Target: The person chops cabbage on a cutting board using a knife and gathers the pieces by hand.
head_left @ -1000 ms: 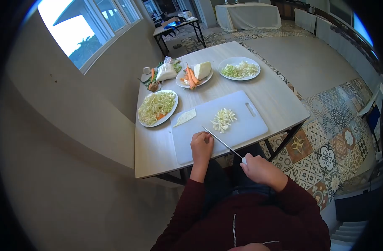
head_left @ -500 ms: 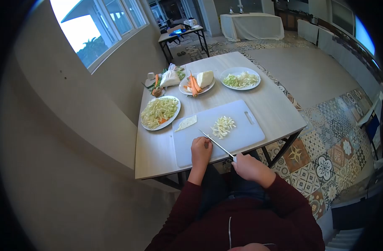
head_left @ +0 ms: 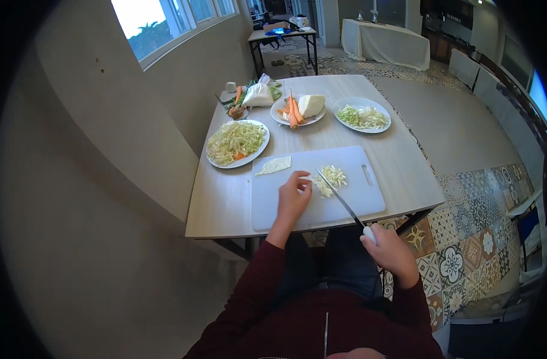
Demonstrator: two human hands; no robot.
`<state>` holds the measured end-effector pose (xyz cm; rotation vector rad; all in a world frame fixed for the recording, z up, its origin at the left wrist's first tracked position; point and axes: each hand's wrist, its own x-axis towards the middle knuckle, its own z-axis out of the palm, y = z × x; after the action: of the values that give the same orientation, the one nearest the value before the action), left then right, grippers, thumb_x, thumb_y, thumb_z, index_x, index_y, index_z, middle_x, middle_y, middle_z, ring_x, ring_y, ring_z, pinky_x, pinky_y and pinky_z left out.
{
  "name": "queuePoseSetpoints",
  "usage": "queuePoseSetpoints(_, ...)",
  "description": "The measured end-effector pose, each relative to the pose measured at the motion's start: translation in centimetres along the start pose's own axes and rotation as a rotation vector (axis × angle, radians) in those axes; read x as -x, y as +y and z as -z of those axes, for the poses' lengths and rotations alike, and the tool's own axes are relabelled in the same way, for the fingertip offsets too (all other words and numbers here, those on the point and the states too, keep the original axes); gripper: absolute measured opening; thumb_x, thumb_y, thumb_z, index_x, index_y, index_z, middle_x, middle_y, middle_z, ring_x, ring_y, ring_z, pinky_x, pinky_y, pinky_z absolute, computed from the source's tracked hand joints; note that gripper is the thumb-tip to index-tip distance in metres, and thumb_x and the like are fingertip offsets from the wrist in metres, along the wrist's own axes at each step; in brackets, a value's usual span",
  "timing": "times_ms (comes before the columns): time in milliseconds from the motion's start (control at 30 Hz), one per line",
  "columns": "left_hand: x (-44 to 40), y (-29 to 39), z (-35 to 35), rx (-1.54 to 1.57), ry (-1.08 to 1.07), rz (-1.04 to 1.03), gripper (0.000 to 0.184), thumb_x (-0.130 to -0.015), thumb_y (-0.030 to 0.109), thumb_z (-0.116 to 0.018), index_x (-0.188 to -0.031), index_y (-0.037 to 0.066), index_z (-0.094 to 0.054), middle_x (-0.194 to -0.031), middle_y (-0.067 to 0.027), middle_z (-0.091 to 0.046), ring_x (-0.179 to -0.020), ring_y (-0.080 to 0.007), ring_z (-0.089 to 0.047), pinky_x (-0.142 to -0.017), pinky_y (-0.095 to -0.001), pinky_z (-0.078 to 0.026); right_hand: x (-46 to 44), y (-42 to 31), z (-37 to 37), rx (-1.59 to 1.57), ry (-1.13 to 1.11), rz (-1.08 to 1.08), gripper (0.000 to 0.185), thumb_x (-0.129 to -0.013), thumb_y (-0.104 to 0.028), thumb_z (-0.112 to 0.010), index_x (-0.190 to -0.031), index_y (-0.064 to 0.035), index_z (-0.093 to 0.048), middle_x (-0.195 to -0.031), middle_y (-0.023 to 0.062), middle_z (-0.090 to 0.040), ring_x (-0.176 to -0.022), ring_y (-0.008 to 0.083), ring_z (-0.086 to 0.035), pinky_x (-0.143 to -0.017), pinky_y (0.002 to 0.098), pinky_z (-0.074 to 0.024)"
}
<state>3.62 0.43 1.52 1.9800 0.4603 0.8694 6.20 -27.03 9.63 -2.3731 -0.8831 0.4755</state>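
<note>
My right hand [head_left: 390, 250] is wrapped round the white handle of a knife [head_left: 349, 208], whose blade reaches up and left over the chopped pale pieces [head_left: 333, 178]. These pieces lie in a small heap on the white cutting board [head_left: 357, 201]. Over the board, just left of the heap, my left hand [head_left: 294, 196] has its fingers curled but apart, with nothing visible between them. A flat pale green leaf piece [head_left: 274, 166] rests near the board's upper left corner.
Shredded vegetables fill a plate [head_left: 265, 142] at the left. Behind the board, one plate [head_left: 313, 121] holds carrots and a cabbage chunk, another [head_left: 388, 124] more shreds. A white bag [head_left: 259, 96] sits among vegetables by the wall.
My left hand has moved up the board towards the heap, and its fingers have loosened. The knife has shifted right, its tip now over the pieces. The camera view has turned.
</note>
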Motion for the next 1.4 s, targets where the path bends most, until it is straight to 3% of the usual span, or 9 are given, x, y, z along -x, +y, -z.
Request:
queuePoseSetpoints(133,-2.1,-2.9,3.9,-0.167,0.09,0.0,0.023,-0.085,0.013,-0.07,-0.107,0.007,-0.068,-0.091,-0.0078,-0.073,-0.077,-0.0169,-0.068,-0.068,-0.0314,-0.053,0.9,0.1,0.6,0.036,0.009,0.09,0.03,-0.091,-0.027,-0.063,-0.095,0.0018,-0.06,-0.08,0.0257,-0.066,-0.078,0.0448,-0.065,-0.071,0.0516,-0.0503)
queuePoseSetpoints(200,-3.8,-3.5,6.1,-0.247,0.144,-0.044,0.022,-0.083,0.013,-0.071,-0.103,0.005,-0.069,-0.092,-0.0127,-0.072,-0.08,-0.0264,-0.068,-0.075,-0.0366,-0.054,1.0,-0.2,0.5,0.01,0.002,0.112,0.029,-0.091,-0.027,-0.064,-0.098,0.0009,-0.062,-0.08,0.0245,-0.067,-0.077,0.0436,-0.065,-0.07,0.051,-0.0506)
queuePoseSetpoints(267,-5.9,-4.3,7.7,-0.319,0.148,-0.063,0.022,-0.082,0.016,-0.074,-0.099,0.004,-0.071,-0.092,-0.0129,-0.071,-0.085,-0.0286,-0.067,-0.078,-0.0386,-0.053,0.9,-0.5,0.0,-0.024,-0.014,0.123,0.029,-0.091,-0.027,-0.065,-0.101,-0.0001,-0.063,-0.081,0.0237,-0.067,-0.078,0.0427,-0.066,-0.07,0.0503,-0.0512)
queuePoseSetpoints(567,-8.1,-7.8,7.0,-0.541,-0.024,-0.189,0.021,-0.079,0.022,-0.078,-0.091,0.006,-0.074,-0.092,-0.0119,-0.066,-0.094,-0.0307,-0.063,-0.084,-0.0405,-0.05,-2.0,-2.4,-4.4,-0.027,0.071,0.15,0.031,-0.093,-0.026,-0.062,-0.101,0.0038,-0.063,-0.082,0.0276,-0.067,-0.08,0.0459,-0.066,-0.072,0.0535,-0.0519)
queuePoseSetpoints(833,-7.8,-7.7,7.4,-0.452,0.017,-0.288,0.019,-0.078,0.017,-0.079,-0.087,0.004,-0.068,-0.091,-0.0106,-0.065,-0.093,-0.0285,-0.062,-0.084,-0.0393,-0.05,-2.0,-2.3,-3.9,-0.049,0.167,0.122,0.029,-0.095,-0.023,-0.06,-0.093,0.0053,-0.064,-0.076,0.0282,-0.065,-0.075,0.0472,-0.064,-0.069,0.0519,-0.0521)
queuePoseSetpoints(967,-8.1,-8.3,7.3,-0.179,0.015,-0.208,0.019,-0.087,0.015,-0.074,-0.092,0.002,-0.061,-0.089,-0.01,-0.066,-0.087,-0.0219,-0.063,-0.078,-0.0346,-0.049,-1.9,-0.2,-3.4,-0.305,0.093,-0.038,0.029,-0.094,-0.023,-0.063,-0.1,0.0051,-0.065,-0.072,0.0245,-0.066,-0.066,0.0394,-0.066,-0.063,0.0447,-0.0527)
queuePoseSetpoints(1067,-8.1,-7.5,7.2,-0.102,0.096,-0.146,0.019,-0.09,0.012,-0.071,-0.096,0.0,-0.056,-0.084,-0.0156,-0.064,-0.076,-0.0305,-0.062,-0.072,-0.0375,-0.05,-1.1,-0.9,-1.7,-0.457,0.027,-0.166,0.032,-0.092,-0.024,-0.066,-0.106,0.0046,-0.066,-0.071,0.0203,-0.066,-0.062,0.0311,-0.067,-0.061,0.0395,-0.0522)
queuePoseSetpoints(1233,-8.1,-8.4,7.2,0.006,0.102,-0.105,0.018,-0.092,0.009,-0.068,-0.097,0.001,-0.053,-0.08,-0.0133,-0.061,-0.071,-0.024,-0.059,-0.068,-0.0344,-0.049,0.6,1.1,-1.3,-0.191,0.115,0.089,0.033,-0.088,-0.026,-0.071,-0.109,0.0001,-0.069,-0.077,0.0179,-0.069,-0.067,0.0277,-0.069,-0.064,0.0358,-0.0524)
queuePoseSetpoints(1400,-8.5,-9.2,7.1,0.018,0.077,-0.068,0.018,-0.093,0.009,-0.067,-0.097,0.001,-0.052,-0.081,-0.0074,-0.061,-0.07,-0.0136,-0.059,-0.066,-0.0287,-0.05,1.3,1.0,-1.0,-0.131,0.074,0.069,0.033,-0.086,-0.027,-0.073,-0.108,-0.0035,-0.071,-0.078,0.0189,-0.07,-0.07,0.0308,-0.069,-0.065,0.0361,-0.0526)
